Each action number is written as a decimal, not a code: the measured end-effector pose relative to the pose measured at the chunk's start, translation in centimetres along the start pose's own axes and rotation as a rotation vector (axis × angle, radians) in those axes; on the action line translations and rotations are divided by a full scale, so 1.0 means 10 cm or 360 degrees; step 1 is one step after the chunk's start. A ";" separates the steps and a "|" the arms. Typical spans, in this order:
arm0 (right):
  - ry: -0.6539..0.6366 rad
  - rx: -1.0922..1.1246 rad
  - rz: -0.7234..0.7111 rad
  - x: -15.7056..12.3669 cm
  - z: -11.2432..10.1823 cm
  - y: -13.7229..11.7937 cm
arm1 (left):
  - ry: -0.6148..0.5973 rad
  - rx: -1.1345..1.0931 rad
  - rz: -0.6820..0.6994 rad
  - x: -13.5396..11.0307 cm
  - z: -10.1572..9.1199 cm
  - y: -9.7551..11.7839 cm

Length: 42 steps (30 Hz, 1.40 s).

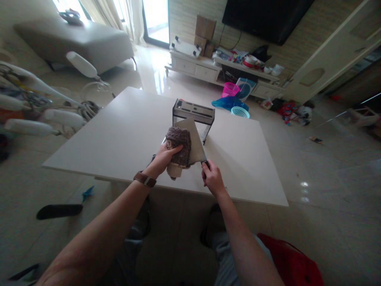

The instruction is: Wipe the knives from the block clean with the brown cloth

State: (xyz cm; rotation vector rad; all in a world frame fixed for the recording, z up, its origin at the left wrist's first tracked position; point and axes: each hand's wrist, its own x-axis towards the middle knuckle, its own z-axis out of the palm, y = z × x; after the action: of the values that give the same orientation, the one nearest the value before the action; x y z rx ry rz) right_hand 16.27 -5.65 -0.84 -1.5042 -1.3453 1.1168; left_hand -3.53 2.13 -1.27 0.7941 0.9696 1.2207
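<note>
My left hand (165, 158) is closed round a folded brown cloth (178, 139), its thumb on top, and presses the cloth to the flat of a cleaver (196, 145). The cleaver's wide blade is tilted, its far corner pointing away from me. My right hand (213, 176) grips its dark handle at the lower right. Just beyond the blade, a knife rack (193, 108) with a slotted dark top stands on the white table (119, 131). The blade and cloth hide part of the rack's front. A pale piece shows below the cloth.
A chandelier with white lamp tubes (67, 118) lies to the table's left. Behind the table are a blue bag (229, 103), a pink basket (230, 89), a pale blue basket (240, 112) and a TV cabinet (193, 69). A red bag (293, 262) sits by my right leg.
</note>
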 end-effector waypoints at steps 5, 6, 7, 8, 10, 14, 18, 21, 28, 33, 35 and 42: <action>0.0027 0.0041 0.0056 0.05 0.11 0.02 | 0.0066 -0.0226 -0.0028 0.00 0.19 -0.11; 0.0026 0.0064 0.0075 0.07 0.13 0.02 | 0.0086 -0.0242 -0.0025 -0.02 0.23 -0.13; 0.0021 0.0082 0.0089 0.08 0.15 0.02 | 0.0107 -0.0247 -0.0024 -0.03 0.26 -0.15; 0.0011 0.0090 0.0097 0.08 0.15 0.03 | 0.0124 -0.0242 -0.0022 -0.04 0.27 -0.17; -0.0027 0.0081 0.0101 0.07 0.14 0.03 | 0.0145 -0.0223 -0.0022 -0.06 0.25 -0.17; -0.0153 0.0012 0.0102 0.02 0.03 0.03 | 0.0191 -0.0249 -0.0013 0.00 0.11 -0.08; -0.0338 -0.0059 0.0106 -0.01 -0.06 0.00 | 0.0411 -0.0318 0.0076 0.12 -0.01 0.07; -0.0401 -0.0081 0.0107 0.00 -0.05 0.01 | 0.0569 -0.0420 0.0205 0.17 0.00 0.12; -0.0442 -0.0096 0.0084 0.05 -0.01 0.05 | 0.0633 -0.0458 0.0260 0.17 -0.02 0.15; -0.0509 -0.0141 0.0056 0.06 -0.05 0.06 | 0.0755 -0.0509 0.0385 0.22 -0.10 0.19; -0.0494 -0.0148 0.0053 0.06 -0.04 0.06 | 0.0764 -0.0514 0.0411 0.24 -0.10 0.19; -0.0471 -0.0192 0.0059 0.04 0.03 0.06 | 0.0741 -0.0545 0.0403 0.23 -0.11 0.15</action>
State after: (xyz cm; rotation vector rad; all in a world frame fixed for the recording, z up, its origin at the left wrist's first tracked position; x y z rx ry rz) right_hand 16.15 -5.31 -1.53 -1.4963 -1.6146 1.3427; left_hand -5.02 4.69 -0.77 0.3704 1.0083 1.7868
